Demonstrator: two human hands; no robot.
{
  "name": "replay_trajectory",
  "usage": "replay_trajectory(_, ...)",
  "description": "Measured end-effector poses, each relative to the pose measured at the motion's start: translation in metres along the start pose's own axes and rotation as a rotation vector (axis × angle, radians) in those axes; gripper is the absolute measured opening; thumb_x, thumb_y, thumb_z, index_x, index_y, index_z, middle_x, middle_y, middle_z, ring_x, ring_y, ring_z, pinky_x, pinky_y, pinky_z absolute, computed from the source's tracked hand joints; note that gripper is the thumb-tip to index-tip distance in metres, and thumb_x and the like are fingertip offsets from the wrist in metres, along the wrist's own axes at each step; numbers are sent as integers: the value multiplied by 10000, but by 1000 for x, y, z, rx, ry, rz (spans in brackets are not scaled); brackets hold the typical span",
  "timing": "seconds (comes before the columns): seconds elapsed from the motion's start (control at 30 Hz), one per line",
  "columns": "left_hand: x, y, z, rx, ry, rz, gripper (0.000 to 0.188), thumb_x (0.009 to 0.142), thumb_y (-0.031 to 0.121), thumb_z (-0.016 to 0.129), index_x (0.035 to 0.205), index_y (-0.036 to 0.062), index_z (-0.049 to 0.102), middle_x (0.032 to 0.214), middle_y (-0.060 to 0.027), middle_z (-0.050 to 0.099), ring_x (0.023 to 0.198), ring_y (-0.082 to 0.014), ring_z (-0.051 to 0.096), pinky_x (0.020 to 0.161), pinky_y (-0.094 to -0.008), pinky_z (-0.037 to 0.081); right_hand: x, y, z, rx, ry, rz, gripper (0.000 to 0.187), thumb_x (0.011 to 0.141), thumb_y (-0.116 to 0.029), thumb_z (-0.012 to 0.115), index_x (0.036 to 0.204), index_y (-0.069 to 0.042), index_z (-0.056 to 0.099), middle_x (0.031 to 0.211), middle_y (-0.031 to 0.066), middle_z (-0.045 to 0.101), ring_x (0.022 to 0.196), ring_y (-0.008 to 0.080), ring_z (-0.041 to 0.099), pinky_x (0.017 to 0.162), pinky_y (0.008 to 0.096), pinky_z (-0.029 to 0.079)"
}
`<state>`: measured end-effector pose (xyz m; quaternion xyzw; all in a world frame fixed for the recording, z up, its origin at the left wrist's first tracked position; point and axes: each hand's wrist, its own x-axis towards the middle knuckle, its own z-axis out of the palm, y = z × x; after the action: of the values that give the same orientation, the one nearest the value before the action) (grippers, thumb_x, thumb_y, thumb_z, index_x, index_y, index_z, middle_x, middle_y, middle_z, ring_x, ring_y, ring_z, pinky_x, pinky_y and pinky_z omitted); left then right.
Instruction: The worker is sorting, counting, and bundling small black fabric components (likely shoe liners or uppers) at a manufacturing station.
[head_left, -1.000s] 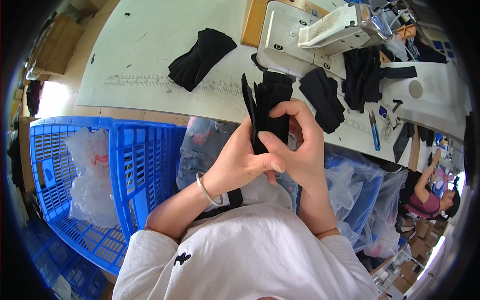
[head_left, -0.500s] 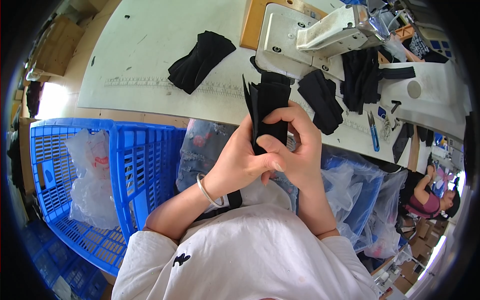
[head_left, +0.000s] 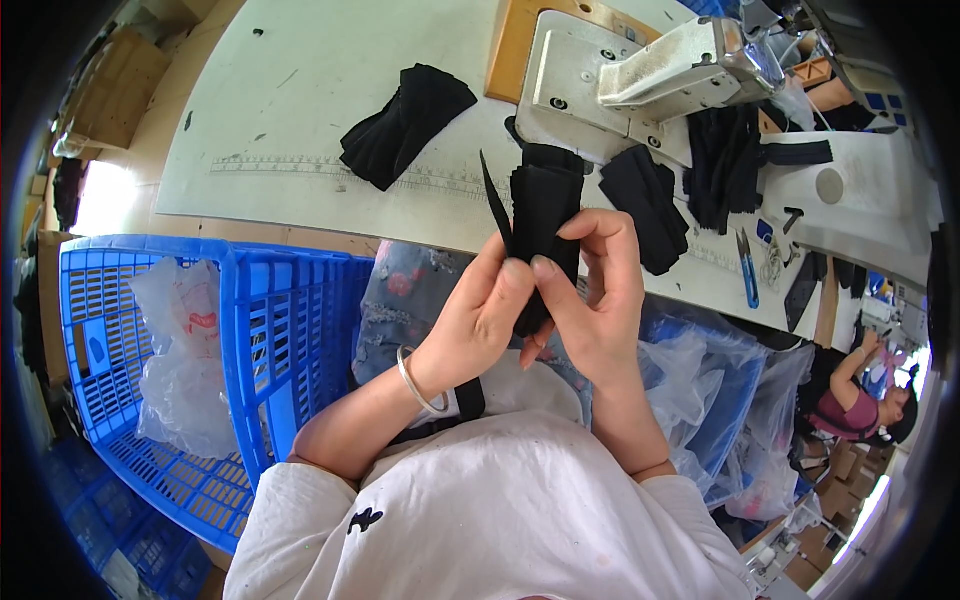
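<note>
The person's left hand [head_left: 480,315] and right hand [head_left: 605,295] grip a stack of black fabric strips [head_left: 546,205], one thin black strip [head_left: 494,203] splayed out leftward, before a white worktable [head_left: 280,110] bearing a fanned black fabric pile [head_left: 407,127], a white metal sewing machine [head_left: 660,78] and blue-handled snips [head_left: 749,275].

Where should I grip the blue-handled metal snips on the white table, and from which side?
Probably best by the blue handles of the snips, coming from the near edge of the white table: the handles lie toward that edge, while the metal blades point away.
</note>
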<state>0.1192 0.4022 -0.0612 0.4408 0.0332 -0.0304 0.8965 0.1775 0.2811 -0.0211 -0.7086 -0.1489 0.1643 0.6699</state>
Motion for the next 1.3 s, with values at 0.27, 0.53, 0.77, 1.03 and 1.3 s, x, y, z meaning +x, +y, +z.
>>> replay_trajectory(0.27,-2,8,0,3,67,-90,416,1019,347,461,1273,22,401,871,-36,542,614,-65,525,464,-205,433,0,16,2,-335,25,-240,222,899,-75,599,1106,-44,524,1167,149,569,1110,294,560,983,424,391)
replay_trajectory(0.53,-13,6,-28,-89,172,-5,319,930,306,585,846,33,444,666,-46,491,472,-141,467,437,-249,367,49,-3,19,-498,-1,-441,164,948,-88,538,1103,-49,573,946,78,677,942,293,622,878,375,439)
replay_trajectory(0.77,-26,6,-36,-157,408,197,262,979,257,528,1094,23,503,914,-85,596,715,-207,641,569,-307,495,88,14,66,-800,-106,-255,412,785,-398,742,892,-26,601,755,102,625,737,275,619,668,393,483)
replay_trajectory(1.03,-22,22,-47,-136,437,220,233,978,214,538,1107,21,527,940,-88,609,696,-175,611,563,-304,473,82,25,63,-772,87,-368,208,836,-210,670,844,-35,557,738,120,596,713,291,608,634,409,471)
replay_trajectory(1.3,-8,28,-19,-192,425,210,258,972,194,560,1145,3,567,984,-71,629,665,-131,590,563,-270,433,43,17,35,-852,125,-866,237,721,2,701,938,-53,621,854,81,594,747,266,594,662,399,498)
